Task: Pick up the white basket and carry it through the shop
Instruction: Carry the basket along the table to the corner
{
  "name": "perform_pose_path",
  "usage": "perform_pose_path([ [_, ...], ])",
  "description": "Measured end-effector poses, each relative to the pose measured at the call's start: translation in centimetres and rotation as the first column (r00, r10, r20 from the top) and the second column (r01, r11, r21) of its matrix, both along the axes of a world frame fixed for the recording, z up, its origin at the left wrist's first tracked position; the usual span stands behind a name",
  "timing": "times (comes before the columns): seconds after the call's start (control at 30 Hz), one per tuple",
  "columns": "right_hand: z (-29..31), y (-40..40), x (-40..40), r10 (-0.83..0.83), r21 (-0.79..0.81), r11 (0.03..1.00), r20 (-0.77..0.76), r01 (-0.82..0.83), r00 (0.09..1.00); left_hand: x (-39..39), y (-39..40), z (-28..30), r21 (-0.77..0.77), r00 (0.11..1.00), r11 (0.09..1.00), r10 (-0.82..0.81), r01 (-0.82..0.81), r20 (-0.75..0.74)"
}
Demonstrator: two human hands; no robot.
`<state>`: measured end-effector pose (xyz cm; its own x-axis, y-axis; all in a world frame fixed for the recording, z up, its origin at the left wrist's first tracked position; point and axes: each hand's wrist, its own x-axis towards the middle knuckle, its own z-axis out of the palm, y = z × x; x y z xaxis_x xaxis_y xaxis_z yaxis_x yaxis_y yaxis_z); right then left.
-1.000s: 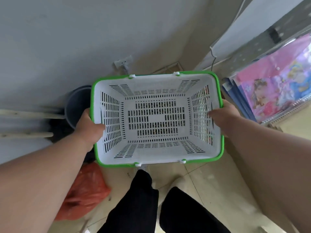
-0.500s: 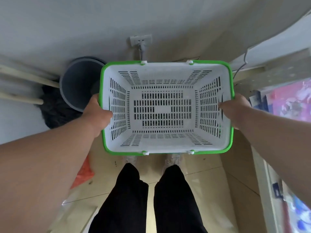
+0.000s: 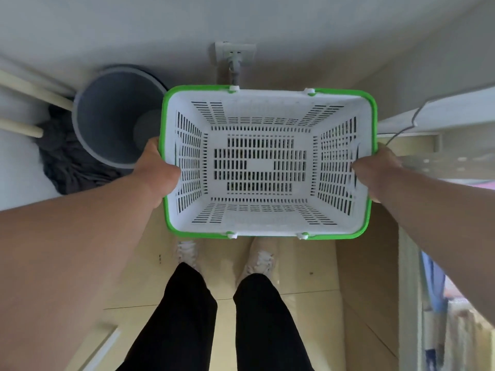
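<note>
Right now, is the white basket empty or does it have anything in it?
Empty. The white basket is held level, and its slotted floor and all four walls show bare, with the floor tiles visible through the slots.

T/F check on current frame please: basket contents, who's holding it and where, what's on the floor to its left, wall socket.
1. The white basket is empty. True.
2. Only the left hand holds it. False: the right hand has a grip on the opposite short side too.
3. The basket's rim is blue. False: it is green.
4. A grey bucket stands on the floor left of the basket, beside a mop. True.
5. Nothing is plugged into the wall socket. False: a plug sits in it.
</note>
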<state>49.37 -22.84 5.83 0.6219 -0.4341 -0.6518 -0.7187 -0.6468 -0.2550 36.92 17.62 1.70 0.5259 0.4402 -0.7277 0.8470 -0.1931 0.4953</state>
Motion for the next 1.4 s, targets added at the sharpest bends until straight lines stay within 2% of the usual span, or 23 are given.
perform_pose_path([
  [0.3,-5.1,-1.1,2.0,-0.065,-0.015,0.998,0.003,0.065,0.998,2.6,-1.5,-3.4,0.116,0.998,0.991,-0.066,0.065,0.002],
  [0.5,-5.1,-1.2,2.6,-0.122,-0.016,0.993,-0.070,0.121,0.990,2.1,-2.1,-3.8,0.087,0.997,0.994,-0.058,0.062,-0.050],
  [0.63,-5.8,-1.4,2.3,-0.031,-0.051,0.998,-0.070,0.028,0.997,1.4,-2.5,-4.9,0.046,0.999,0.998,-0.031,0.033,-0.044],
  [0.83,-8.2,-1.2,1.8,0.050,0.001,0.999,-0.031,-0.050,0.998,1.2,-2.7,-7.0,0.071,0.998,0.997,-0.032,0.036,-0.052],
  [0.97,-9.2,-1.3,2.0,-0.029,-0.047,0.999,-0.030,0.027,0.999,1.2,-2.6,-7.5,0.095,0.997,0.994,-0.051,0.056,-0.054],
  [1.17,-9.4,-1.6,2.1,-0.056,-0.063,0.997,-0.030,0.054,0.998,1.3,-3.0,-7.4,0.170,0.991,0.984,-0.032,0.054,-0.126],
  [1.3,-7.4,-1.0,1.9,-0.010,-0.110,0.994,-0.008,0.009,1.000,1.9,-3.0,-5.3,0.215,0.989,0.969,-0.101,0.122,-0.105],
  [1.4,-5.3,0.4,1.7,0.065,-0.102,0.993,0.046,-0.060,0.997,2.3,-2.9,-2.2,0.253,0.962,0.929,-0.256,0.271,-0.092],
])
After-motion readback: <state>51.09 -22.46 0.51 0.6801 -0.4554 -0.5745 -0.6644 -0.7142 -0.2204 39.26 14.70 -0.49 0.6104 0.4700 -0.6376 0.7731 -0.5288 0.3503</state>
